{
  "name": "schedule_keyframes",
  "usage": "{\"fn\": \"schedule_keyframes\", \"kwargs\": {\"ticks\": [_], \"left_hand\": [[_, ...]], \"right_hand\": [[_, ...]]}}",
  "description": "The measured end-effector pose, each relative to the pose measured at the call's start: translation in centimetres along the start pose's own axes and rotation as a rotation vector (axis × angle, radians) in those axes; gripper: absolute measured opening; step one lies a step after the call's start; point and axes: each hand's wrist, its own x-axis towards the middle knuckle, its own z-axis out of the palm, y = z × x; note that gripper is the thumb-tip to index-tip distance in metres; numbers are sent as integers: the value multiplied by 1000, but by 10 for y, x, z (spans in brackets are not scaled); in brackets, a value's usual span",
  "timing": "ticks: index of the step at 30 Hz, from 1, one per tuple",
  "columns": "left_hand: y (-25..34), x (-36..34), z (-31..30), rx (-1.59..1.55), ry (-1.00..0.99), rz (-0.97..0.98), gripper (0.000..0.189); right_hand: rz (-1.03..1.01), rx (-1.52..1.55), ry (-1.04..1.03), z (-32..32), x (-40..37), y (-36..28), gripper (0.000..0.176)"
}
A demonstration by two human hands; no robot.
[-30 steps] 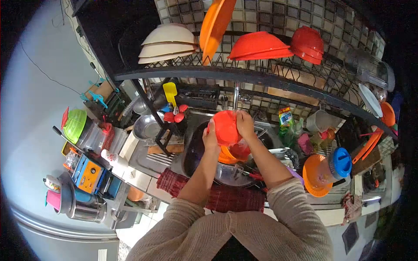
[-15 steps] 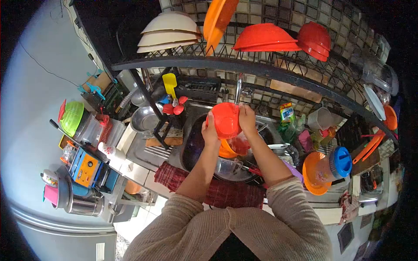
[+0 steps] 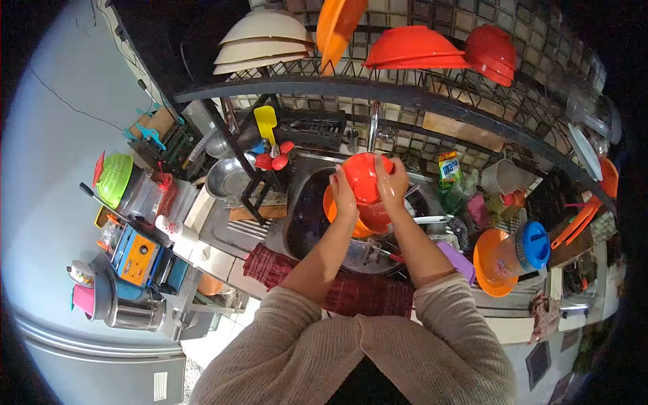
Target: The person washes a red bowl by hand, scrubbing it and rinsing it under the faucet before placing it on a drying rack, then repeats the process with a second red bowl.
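Observation:
Over the sink (image 3: 295, 226), below the tap (image 3: 374, 129), a red bowl (image 3: 362, 179) is held between both hands. My left hand (image 3: 345, 194) grips its left side, and my right hand (image 3: 391, 181) grips its right side with the thumb on the outside. Beneath the bowl, a larger orange bowl (image 3: 330, 204) sits in the sink, partly hidden by my hands. A clear container (image 3: 362, 256) rests nearer the sink's front edge. Whether water is running from the tap I cannot make out.
Across the top runs a black dish rack (image 3: 405, 96) with white bowls (image 3: 263, 42) and red bowls (image 3: 415, 48). A red checked cloth (image 3: 371, 291) lies along the front edge. On the right stand an orange plate (image 3: 496, 277) and a blue-lidded jug (image 3: 531, 246).
The red bowl has turned in my hands and shifted slightly up and right. More of the orange bowl's left rim shows beneath it. The whole view has tilted a little.

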Motion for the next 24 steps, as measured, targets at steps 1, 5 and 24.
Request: {"fn": "schedule_keyframes", "kwargs": {"ticks": [1, 5, 24], "left_hand": [[4, -3, 3, -2, -3, 0, 53], [50, -30, 24, -275, -172, -501, 59], [-8, 27, -47, 1008, -367, 306, 40]], "right_hand": [[-12, -7, -19, -5, 1, 1, 37], [-185, -7, -59, -28, 8, 25, 36], [90, 169, -174, 27, -12, 162, 44]]}}
